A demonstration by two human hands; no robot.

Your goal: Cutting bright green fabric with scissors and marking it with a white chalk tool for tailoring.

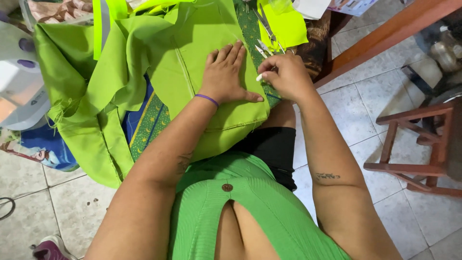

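Green fabric [192, 58], left hand [226, 74] flat, right hand [284, 74] pinching one chalk [260, 77]

To your left, white sewing machine with purple knobs [19, 72] at table edge. Right of you, red-brown wooden stool [418, 149] on pale tiled floor [361, 110]. Maroon shoe [50, 249] bottom left. Silver scissors [267, 29] above, on green patterned cloth [149, 127].

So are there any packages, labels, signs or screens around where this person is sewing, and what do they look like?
Printed paper or packet: top edge, right of middle, on the table; flat, pale with pink and blue print, mostly cut off.
White sheet: beside it, plain, partly hidden.
Bottle: far right, under the table edge; pale, blurred, label unclear.
No signs or screens show.
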